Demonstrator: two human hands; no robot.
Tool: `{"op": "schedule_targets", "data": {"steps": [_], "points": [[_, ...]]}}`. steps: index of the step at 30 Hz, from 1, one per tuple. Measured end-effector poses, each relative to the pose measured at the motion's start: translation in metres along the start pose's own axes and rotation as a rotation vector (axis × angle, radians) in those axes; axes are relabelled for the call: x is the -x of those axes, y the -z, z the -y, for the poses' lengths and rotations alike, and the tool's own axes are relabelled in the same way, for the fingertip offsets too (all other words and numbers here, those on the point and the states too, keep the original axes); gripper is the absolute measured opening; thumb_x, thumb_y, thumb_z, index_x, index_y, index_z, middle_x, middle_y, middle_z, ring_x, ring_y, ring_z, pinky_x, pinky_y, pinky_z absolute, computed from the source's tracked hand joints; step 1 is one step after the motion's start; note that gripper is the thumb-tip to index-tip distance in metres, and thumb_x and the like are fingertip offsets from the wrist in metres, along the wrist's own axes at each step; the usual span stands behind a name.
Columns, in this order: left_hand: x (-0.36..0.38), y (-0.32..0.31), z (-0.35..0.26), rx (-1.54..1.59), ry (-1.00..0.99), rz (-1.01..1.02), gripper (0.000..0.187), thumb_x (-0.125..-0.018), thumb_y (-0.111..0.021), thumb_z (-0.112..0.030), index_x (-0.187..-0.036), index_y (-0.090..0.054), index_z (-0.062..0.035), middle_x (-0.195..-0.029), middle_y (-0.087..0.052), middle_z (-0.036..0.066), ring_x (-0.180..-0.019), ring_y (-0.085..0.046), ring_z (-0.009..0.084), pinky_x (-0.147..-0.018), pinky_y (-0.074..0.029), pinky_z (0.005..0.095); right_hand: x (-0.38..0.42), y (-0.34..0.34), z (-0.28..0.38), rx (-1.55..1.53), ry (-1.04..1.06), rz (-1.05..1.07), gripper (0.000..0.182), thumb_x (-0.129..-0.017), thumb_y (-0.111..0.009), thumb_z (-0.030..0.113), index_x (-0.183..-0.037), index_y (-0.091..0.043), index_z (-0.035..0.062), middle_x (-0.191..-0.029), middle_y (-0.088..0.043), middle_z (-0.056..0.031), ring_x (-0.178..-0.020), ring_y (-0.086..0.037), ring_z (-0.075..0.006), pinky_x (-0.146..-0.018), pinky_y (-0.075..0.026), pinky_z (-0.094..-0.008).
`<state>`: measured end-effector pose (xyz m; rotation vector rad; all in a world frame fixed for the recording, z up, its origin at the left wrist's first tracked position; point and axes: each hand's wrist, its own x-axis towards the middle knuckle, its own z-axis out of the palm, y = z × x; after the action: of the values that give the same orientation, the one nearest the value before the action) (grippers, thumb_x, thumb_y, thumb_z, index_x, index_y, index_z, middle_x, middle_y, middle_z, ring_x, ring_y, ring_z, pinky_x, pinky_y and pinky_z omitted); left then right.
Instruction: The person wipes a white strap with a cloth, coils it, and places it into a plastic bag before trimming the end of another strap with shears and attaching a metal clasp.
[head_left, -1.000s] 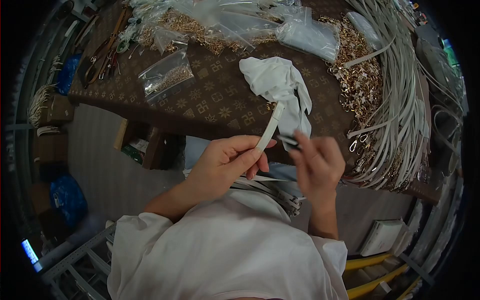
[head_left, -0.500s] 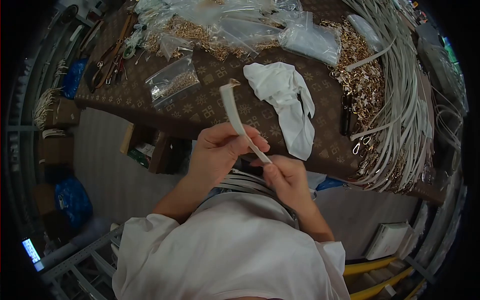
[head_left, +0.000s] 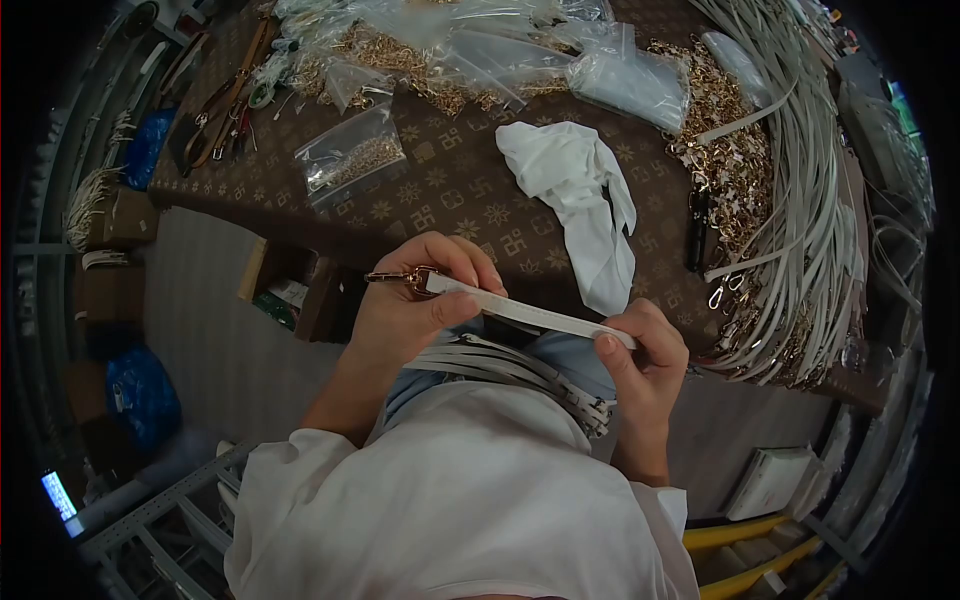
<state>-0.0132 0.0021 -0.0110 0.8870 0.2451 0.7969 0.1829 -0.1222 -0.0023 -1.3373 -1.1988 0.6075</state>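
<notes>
A narrow white strap [head_left: 545, 319] stretches between my two hands in front of my lap. At its left end hangs a gold-coloured metal clasp [head_left: 400, 279], lying over my left hand. My left hand [head_left: 415, 300] pinches the strap just beside this clasp, thumb below and fingers above. My right hand [head_left: 648, 352] is closed on the strap's other end, and its fingers hide the tip. Several more white straps [head_left: 500, 368] lie across my lap beneath the hands. On the table beyond, a crumpled white cloth [head_left: 570, 180] hangs toward the near edge.
A patterned brown cloth covers the table [head_left: 450, 200]. On it lie a zip bag of small metal parts [head_left: 352, 160], plastic bags [head_left: 490, 60], a pile of gold clasps [head_left: 725, 150] and a thick bundle of pale straps [head_left: 810, 200]. An open carton [head_left: 315, 300] stands under the table.
The strap has swung from upright to nearly level, its clasp end now at the left. My right hand has moved right, and my hands are farther apart.
</notes>
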Motion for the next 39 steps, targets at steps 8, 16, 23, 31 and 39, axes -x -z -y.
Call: {"op": "schedule_targets", "data": {"steps": [8, 16, 23, 31, 39], "points": [[0.006, -0.014, 0.002, 0.046, 0.066, -0.049, 0.023, -0.073, -0.065, 0.003, -0.095, -0.058, 0.0014, -0.1, -0.058, 0.017, -0.09, -0.058, 0.0192, -0.078, -0.049, 0.0286, 0.007, -0.008, -0.003, -0.197, -0.2, -0.01, 0.012, -0.075, -0.067, 0.008, -0.076, -0.061, -0.0024, -0.063, -0.046, -0.0006, -0.054, -0.038, -0.0052, -0.047, -0.025, -0.0201], [0.008, -0.024, 0.004, -0.043, 0.141, -0.131, 0.023, -0.077, -0.065, -0.005, -0.099, -0.06, 0.0007, -0.102, -0.056, 0.017, -0.093, -0.059, 0.0271, -0.081, -0.05, 0.035, 0.012, -0.012, -0.002, -0.188, -0.216, -0.048, 0.012, -0.077, -0.067, 0.008, -0.077, -0.061, -0.0023, -0.064, -0.047, -0.0003, -0.056, -0.039, -0.0054, -0.048, -0.026, -0.0201], [0.006, -0.03, 0.004, -0.104, 0.122, -0.132, 0.016, -0.081, -0.057, 0.002, -0.097, -0.061, 0.0031, -0.105, -0.059, 0.014, -0.096, -0.059, 0.0194, -0.082, -0.049, 0.0279, 0.016, -0.019, -0.002, -0.142, -0.199, -0.106, 0.012, -0.078, -0.066, 0.009, -0.079, -0.061, -0.002, -0.064, -0.047, -0.0001, -0.056, -0.038, -0.0052, -0.048, -0.026, -0.0197], [0.003, -0.034, 0.003, -0.283, 0.121, -0.186, 0.018, -0.076, -0.051, 0.008, -0.091, -0.061, 0.0026, -0.095, -0.058, 0.016, -0.087, -0.06, 0.024, -0.079, -0.05, 0.0344, 0.017, -0.02, -0.003, -0.136, -0.198, -0.108, 0.012, -0.078, -0.067, 0.008, -0.079, -0.061, -0.0023, -0.063, -0.047, 0.0, -0.054, -0.037, -0.0047, -0.046, -0.025, -0.0196], [0.001, -0.032, 0.006, -0.283, 0.094, -0.197, 0.014, -0.077, -0.054, 0.005, -0.089, -0.061, 0.0035, -0.093, -0.059, 0.014, -0.085, -0.06, 0.0227, -0.078, -0.05, 0.0342, 0.016, -0.022, 0.0, -0.135, -0.217, -0.109, 0.011, -0.078, -0.066, 0.007, -0.079, -0.06, -0.0019, -0.062, -0.047, 0.0001, -0.054, -0.036, -0.0043, -0.045, -0.024, -0.0197]]}}
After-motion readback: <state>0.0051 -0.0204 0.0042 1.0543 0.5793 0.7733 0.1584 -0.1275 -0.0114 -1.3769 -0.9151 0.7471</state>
